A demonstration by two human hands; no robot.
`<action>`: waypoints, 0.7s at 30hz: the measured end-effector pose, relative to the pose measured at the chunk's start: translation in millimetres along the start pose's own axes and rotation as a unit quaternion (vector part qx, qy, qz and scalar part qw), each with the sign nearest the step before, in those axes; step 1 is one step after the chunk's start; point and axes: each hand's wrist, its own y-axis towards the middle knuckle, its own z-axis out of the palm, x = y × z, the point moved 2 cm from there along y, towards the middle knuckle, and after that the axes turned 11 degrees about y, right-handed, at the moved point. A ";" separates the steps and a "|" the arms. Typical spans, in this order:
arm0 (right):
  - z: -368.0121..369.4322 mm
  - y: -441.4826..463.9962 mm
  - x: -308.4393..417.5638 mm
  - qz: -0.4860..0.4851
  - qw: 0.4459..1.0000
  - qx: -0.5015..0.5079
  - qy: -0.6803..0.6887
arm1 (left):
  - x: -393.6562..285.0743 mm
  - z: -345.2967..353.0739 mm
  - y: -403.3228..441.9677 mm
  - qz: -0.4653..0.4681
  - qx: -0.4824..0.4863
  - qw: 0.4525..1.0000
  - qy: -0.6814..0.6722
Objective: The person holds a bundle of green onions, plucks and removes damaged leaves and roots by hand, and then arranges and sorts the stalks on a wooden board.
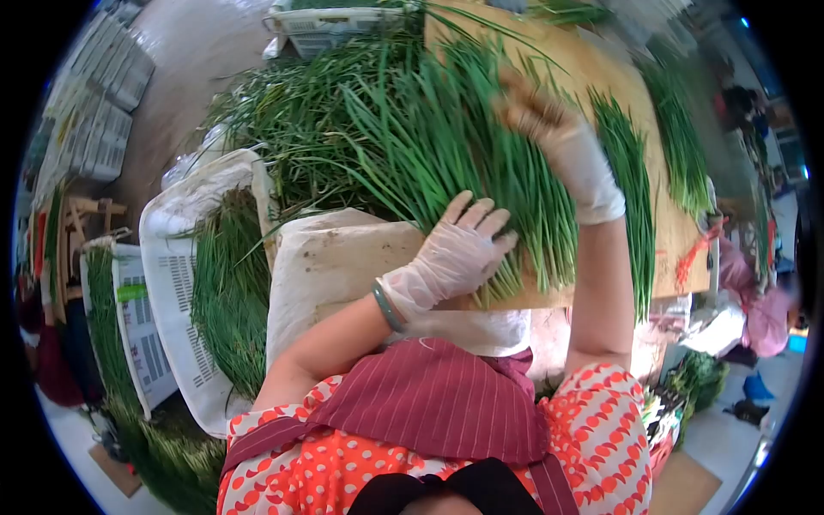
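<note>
Long green garlic chives [536,202] lie spread at the edge of a wooden table [678,266], their pale stem ends toward me. My left hand [459,257], in a thin whitish glove, rests on the stems at the left of this spread with its fingers apart. Over the leafy part, my right hand [558,137] is raised in a glove with brown-stained fingertips. Motion smears those fingers, so whether they grip anything cannot be made out. Another row of chives [628,189] lies just right of my right forearm.
A tangled heap of leaves [300,120] lies beyond my left hand. White crates of chives [163,227] stand at my left, a pale basket [343,26] behind the heap. A further bundle [678,142] and red ties [691,257] are on the right. A person in pink [764,313] is at far right.
</note>
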 end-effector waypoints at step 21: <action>-64.7 -105.6 -43.3 -0.046 0.846 -0.236 -0.476 | -4.4 -1.6 0.4 -0.024 -0.018 0.999 0.039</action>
